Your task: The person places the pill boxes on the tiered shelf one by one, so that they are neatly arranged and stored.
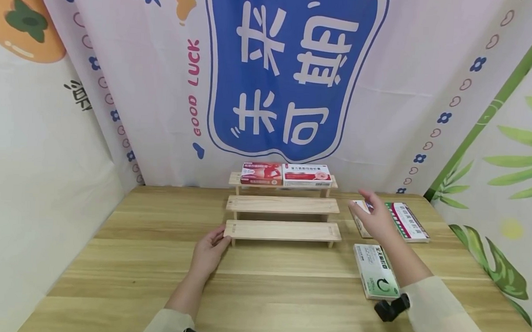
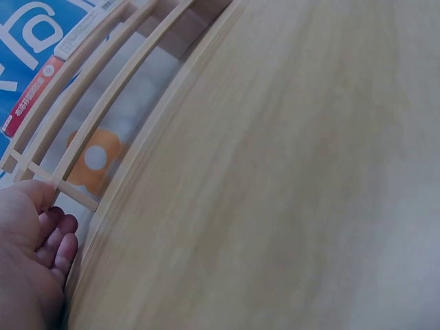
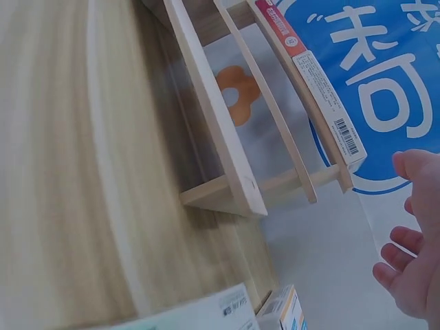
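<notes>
Firstly, we list one wooden stand: pale, smooth-looking timber with visible grain, three narrow plank shelves rising in steps toward the back, carried on short supports. We find it on the wood-grain table, near the far edge.

Item, on the stand's top shelf, left half: one red box, white lettering, lying lengthwise. Item, directly beside it on the right half: one white-and-red box, dark characters over a red band, with a barcode that we see in the right wrist view.

Item, at the stand's left end: the left hand, thumb and fingers pinching the corner of the lowest shelf, the remaining fingers curled in.

Item, to the stand's right: the right hand, thumb and fingers spread apart, holding nothing. From the head view we cannot tell whether it touches the small white box that it partly hides.

Item, further right of the stand: one white box with green and magenta edging, dark characters on its face. Item, to the stand's front right: one green-and-white box, lying flat, a dark curved arrow on its green end.

Item, behind the stand: one printed cloth, white with a blue panel.
</notes>
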Available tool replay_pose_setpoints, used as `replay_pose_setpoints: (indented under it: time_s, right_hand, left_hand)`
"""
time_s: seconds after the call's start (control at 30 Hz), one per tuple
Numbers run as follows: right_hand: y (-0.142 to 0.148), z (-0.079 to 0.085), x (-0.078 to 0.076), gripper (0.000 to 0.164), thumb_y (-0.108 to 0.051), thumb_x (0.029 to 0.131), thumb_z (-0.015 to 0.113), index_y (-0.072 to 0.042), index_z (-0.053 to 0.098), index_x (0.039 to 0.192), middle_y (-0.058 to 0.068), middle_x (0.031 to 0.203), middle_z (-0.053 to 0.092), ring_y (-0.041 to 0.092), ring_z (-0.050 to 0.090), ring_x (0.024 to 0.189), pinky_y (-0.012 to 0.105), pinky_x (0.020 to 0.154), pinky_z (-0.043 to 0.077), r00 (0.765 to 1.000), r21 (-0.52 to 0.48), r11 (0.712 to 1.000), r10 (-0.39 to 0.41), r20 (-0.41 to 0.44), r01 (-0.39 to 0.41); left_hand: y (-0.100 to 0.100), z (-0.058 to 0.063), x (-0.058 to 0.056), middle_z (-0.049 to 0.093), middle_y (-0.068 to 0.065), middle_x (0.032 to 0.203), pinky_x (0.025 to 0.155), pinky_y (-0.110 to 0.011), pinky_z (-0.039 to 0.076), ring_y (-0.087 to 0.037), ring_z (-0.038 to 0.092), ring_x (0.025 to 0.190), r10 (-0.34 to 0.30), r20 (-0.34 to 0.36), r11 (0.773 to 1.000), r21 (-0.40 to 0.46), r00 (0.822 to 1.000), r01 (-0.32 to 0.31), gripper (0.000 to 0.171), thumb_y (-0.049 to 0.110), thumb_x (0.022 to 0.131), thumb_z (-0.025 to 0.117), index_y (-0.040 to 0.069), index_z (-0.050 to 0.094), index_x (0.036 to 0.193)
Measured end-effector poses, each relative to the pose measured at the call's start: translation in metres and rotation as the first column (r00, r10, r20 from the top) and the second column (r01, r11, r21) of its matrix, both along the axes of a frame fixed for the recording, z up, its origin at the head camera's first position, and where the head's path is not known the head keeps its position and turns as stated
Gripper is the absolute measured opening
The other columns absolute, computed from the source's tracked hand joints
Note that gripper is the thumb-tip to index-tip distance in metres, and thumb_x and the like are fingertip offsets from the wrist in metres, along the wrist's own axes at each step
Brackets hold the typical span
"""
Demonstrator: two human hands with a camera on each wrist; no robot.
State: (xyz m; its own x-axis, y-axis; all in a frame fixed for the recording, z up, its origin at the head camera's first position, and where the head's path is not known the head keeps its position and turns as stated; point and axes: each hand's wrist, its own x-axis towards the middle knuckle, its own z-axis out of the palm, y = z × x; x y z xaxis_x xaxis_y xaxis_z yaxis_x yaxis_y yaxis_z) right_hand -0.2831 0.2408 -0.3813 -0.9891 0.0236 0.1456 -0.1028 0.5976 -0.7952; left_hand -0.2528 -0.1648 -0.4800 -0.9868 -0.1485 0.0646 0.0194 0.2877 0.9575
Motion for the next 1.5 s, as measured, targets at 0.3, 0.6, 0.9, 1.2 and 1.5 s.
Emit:
replay_pose_setpoints:
  time_s: [0.3, 0.6, 0.9, 1.2, 1.5]
  right_hand:
    - [0.015, -0.012, 0.043, 0.08, -0.056, 0.096, 0.052, -0.006, 0.027, 0.153, 0.028, 0.159, 0.02, 0.047, 0.022, 0.145, 0.061, 0.117, 0.027, 0.993, 0.063, 0.997, -0.041, 0.112, 0.034]
    - [0.026, -0.033, 0.079, 0.082, -0.051, 0.096, 0.056, 0.002, 0.026, 0.151, 0.035, 0.155, 0.022, 0.054, 0.025, 0.14, 0.069, 0.112, 0.028, 0.991, 0.14, 0.989, -0.07, 0.112, 0.055]
    - [0.033, -0.056, 0.108, 0.088, -0.052, 0.094, 0.059, 0.006, 0.023, 0.15, 0.037, 0.151, 0.024, 0.055, 0.028, 0.135, 0.072, 0.108, 0.029, 0.982, 0.191, 0.979, -0.104, 0.159, 0.072]
    - [0.033, -0.075, 0.124, 0.102, -0.064, 0.087, 0.06, 0.007, 0.022, 0.15, 0.038, 0.151, 0.023, 0.056, 0.024, 0.137, 0.071, 0.111, 0.025, 0.955, 0.269, 0.961, -0.13, 0.267, 0.055]
    - [0.028, -0.084, 0.138, 0.11, -0.071, 0.078, 0.065, 0.008, 0.029, 0.147, 0.039, 0.146, 0.031, 0.057, 0.032, 0.132, 0.072, 0.107, 0.03, 0.961, 0.355, 0.932, -0.158, 0.226, 0.069]
  left_hand:
    - [0.001, 0.002, 0.001, 0.061, -0.02, 0.134, 0.106, -0.04, 0.049, -0.031, 0.058, 0.124, 0.007, 0.01, 1.0, 0.002, 1.0, -0.007, 0.043, 0.011, 0.095, 0.061, 0.0, 0.053, 0.136]
    - [0.001, 0.001, 0.001, 0.06, -0.02, 0.134, 0.105, -0.038, 0.05, -0.031, 0.058, 0.125, 0.002, 0.009, 1.0, 0.009, 1.0, -0.002, 0.043, 0.011, 0.095, 0.062, 0.0, 0.054, 0.136]
    - [0.002, 0.002, 0.001, 0.059, -0.02, 0.137, 0.109, -0.043, 0.047, -0.032, 0.056, 0.127, -0.001, 0.023, 1.0, 0.009, 1.0, 0.001, 0.044, 0.013, 0.096, 0.061, 0.0, 0.053, 0.137]
    - [0.001, 0.002, 0.002, 0.058, -0.02, 0.136, 0.108, -0.043, 0.047, -0.032, 0.057, 0.126, -0.01, 0.014, 1.0, 0.008, 1.0, 0.01, 0.044, 0.012, 0.097, 0.06, -0.001, 0.052, 0.137]
    - [0.0, 0.001, 0.0, 0.059, -0.02, 0.136, 0.108, -0.043, 0.047, -0.032, 0.057, 0.126, -0.004, 0.011, 1.0, 0.002, 1.0, 0.004, 0.044, 0.012, 0.097, 0.06, -0.002, 0.052, 0.137]
